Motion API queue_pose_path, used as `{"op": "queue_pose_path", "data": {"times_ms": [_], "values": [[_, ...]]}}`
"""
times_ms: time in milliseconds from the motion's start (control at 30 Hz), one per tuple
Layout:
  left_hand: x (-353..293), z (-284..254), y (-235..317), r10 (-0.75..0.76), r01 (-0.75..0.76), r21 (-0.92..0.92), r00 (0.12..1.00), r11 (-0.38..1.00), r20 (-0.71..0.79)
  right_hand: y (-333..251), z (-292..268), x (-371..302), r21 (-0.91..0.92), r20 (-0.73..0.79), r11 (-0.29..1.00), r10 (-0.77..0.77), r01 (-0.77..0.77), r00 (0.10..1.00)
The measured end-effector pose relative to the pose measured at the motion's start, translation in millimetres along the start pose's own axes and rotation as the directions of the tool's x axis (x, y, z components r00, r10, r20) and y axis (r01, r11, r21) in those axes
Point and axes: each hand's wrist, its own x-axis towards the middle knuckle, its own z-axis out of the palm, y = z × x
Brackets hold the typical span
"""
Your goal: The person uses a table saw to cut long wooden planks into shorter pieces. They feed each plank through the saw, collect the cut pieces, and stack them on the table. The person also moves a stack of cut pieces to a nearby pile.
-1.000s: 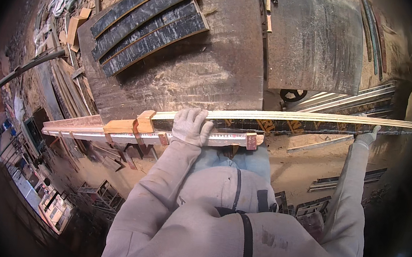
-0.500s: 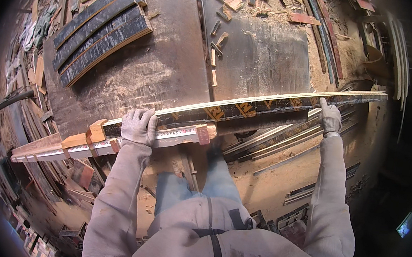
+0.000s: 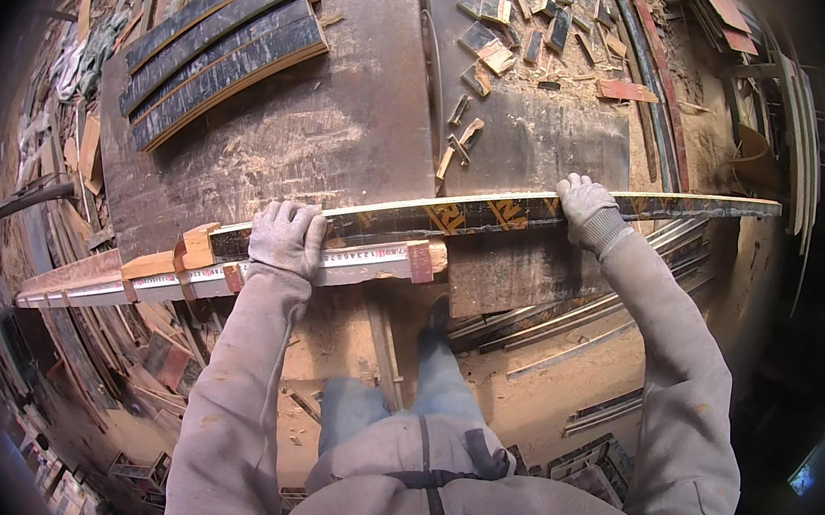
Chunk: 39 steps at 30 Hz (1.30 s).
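A long plywood strip (image 3: 482, 215) with a black face and pale edge lies across the near side of a metal worktable (image 3: 356, 121). My left hand (image 3: 286, 236), in a light work glove, grips the strip near its left end, its fingers over the top edge. That end sits against a wooden block (image 3: 198, 245) on a wooden rail. A white measuring tape (image 3: 373, 253) runs along the rail, just under my left hand. Farther right, my right hand (image 3: 586, 210), also gloved, has its fingers over the strip's upper edge. Its thumb is hidden.
Several black-faced boards (image 3: 228, 52) are stacked on the table at the far left. A narrow slot (image 3: 427, 68) splits the tabletop. Small wood offcuts (image 3: 490, 49) and sawdust lie right of it. Long strips (image 3: 568, 309) lie below the table's right side.
My right hand has moved left along the strip, from a pointing finger near its right part to a grip nearer the middle. My left hand stays near the left end.
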Motion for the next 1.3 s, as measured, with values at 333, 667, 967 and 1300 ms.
{"op": "queue_pose_path", "data": {"times_ms": [333, 667, 967, 1300], "values": [[5, -2, 0, 0.006, -0.005, 0.03, 1.0, 1.0, -0.011, -3, 0, 3, -0.003, -0.036, 1.0, 0.013, -0.013, 0.999], [5, 1, 1, 0.018, -0.017, 0.026, 0.999, 1.0, -0.04, 0, -10, 0, 0.007, -0.007, 1.0, -0.005, 0.005, 1.0], [16, 0, 0, 0.013, -0.011, 0.044, 0.999, 0.999, -0.053, 1, -10, 7, 0.031, -0.048, 0.999, -0.008, 0.009, 0.999], [9, -2, -2, -0.027, 0.027, 0.023, 1.0, 0.999, 0.011, 0, -9, 12, 0.015, -0.03, 0.999, -0.037, 0.037, 0.999]]}}
